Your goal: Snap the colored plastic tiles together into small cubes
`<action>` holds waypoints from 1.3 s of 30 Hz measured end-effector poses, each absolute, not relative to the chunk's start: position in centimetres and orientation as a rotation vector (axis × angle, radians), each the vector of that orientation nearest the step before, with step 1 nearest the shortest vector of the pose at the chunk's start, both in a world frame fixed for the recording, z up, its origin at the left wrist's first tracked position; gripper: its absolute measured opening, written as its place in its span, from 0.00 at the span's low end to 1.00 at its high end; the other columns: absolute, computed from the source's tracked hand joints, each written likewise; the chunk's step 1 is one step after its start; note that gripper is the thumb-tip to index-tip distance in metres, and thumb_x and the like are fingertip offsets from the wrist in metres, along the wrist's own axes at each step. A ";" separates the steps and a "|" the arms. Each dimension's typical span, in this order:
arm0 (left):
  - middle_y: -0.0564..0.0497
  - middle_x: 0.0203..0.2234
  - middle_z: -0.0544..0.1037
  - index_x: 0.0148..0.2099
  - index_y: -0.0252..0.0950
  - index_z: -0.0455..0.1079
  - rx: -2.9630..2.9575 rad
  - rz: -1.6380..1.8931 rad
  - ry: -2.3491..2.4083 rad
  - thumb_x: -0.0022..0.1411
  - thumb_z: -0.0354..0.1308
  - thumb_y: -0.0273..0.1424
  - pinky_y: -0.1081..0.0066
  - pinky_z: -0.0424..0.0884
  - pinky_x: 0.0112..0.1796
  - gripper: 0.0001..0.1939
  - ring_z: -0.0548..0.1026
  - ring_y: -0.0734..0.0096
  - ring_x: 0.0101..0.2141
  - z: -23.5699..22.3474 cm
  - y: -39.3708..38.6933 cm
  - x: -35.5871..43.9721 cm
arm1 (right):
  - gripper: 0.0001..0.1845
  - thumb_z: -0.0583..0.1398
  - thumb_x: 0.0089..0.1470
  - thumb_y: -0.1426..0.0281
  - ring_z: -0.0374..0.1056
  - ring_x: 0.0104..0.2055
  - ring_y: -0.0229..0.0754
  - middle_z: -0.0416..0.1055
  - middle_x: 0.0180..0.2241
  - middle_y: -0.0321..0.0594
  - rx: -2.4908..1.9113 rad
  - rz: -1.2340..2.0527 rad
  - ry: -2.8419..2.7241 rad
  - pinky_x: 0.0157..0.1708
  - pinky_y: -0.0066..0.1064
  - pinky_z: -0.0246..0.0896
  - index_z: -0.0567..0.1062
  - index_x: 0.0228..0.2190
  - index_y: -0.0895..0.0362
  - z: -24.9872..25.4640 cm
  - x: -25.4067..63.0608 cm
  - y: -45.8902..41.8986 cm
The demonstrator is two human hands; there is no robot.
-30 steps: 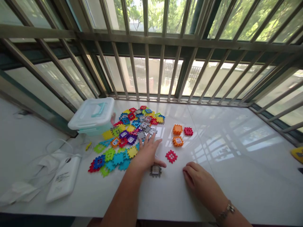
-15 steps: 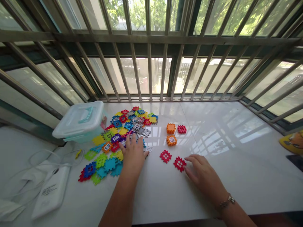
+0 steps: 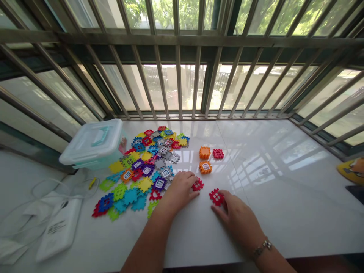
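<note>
My left hand [image 3: 180, 189] rests on the white tabletop [image 3: 256, 235] with its fingertips against a red square waffle block [image 3: 198, 184]. I cannot tell whether it grips that block. My right hand [image 3: 234, 216] has its fingers and thumb around a second red waffle block [image 3: 216, 197], a short gap from the first. Beyond them lie two orange blocks [image 3: 204, 152] [image 3: 205, 167] and a small red block [image 3: 218, 153]. To the left of my left hand spreads a heap of multicoloured waffle blocks [image 3: 148, 167].
A translucent plastic box [image 3: 92, 146] with a teal handle stands left of the heap. Further left lie a white power bank [image 3: 59, 231] and a white cable [image 3: 42, 191]. Metal window bars [image 3: 179, 76] run along the back edge. A yellow object [image 3: 352, 170] sits at the right edge.
My left hand has moved right from the heap to the nearer red block. My right hand has closed around the other red block. The view has shifted slightly.
</note>
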State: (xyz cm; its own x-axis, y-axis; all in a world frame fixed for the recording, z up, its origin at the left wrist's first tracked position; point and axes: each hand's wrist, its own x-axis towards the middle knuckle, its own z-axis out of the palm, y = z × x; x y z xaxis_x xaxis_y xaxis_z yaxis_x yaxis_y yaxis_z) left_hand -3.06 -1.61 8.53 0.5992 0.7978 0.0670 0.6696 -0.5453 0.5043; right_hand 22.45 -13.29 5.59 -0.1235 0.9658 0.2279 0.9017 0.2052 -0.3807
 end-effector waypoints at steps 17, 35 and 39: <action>0.43 0.53 0.81 0.52 0.40 0.79 2.418 0.456 1.267 0.65 0.74 0.35 0.46 0.66 0.66 0.15 0.78 0.50 0.55 8.2 -1.0 -4.2 | 0.18 0.66 0.67 0.59 0.75 0.53 0.57 0.78 0.53 0.49 -1.666 0.134 -2.005 0.54 0.52 0.73 0.73 0.54 0.50 4.7 22.9 -12.5; 0.43 0.50 0.82 0.49 0.40 0.80 2.410 0.510 1.200 0.65 0.71 0.35 0.48 0.70 0.63 0.11 0.79 0.50 0.53 7.7 -0.3 -4.5 | 0.24 0.67 0.58 0.51 0.73 0.32 0.42 0.77 0.36 0.36 -1.857 0.430 -1.578 0.34 0.36 0.69 0.74 0.49 0.52 6.2 25.4 -6.8; 0.42 0.50 0.82 0.49 0.39 0.80 2.417 0.522 1.208 0.65 0.71 0.35 0.47 0.69 0.64 0.11 0.79 0.50 0.53 7.5 -0.3 -4.5 | 0.24 0.66 0.59 0.51 0.77 0.37 0.45 0.80 0.45 0.40 -1.916 0.360 -1.604 0.37 0.37 0.70 0.74 0.51 0.51 6.0 25.5 -5.5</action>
State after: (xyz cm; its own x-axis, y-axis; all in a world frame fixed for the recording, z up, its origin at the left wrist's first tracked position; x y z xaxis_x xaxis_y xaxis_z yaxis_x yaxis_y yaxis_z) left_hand -4.47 -0.25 7.54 0.5598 0.8142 0.1543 0.6700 -0.5543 0.4939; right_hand 25.53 -5.47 5.96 0.2299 0.9580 0.1712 0.7930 -0.0824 -0.6037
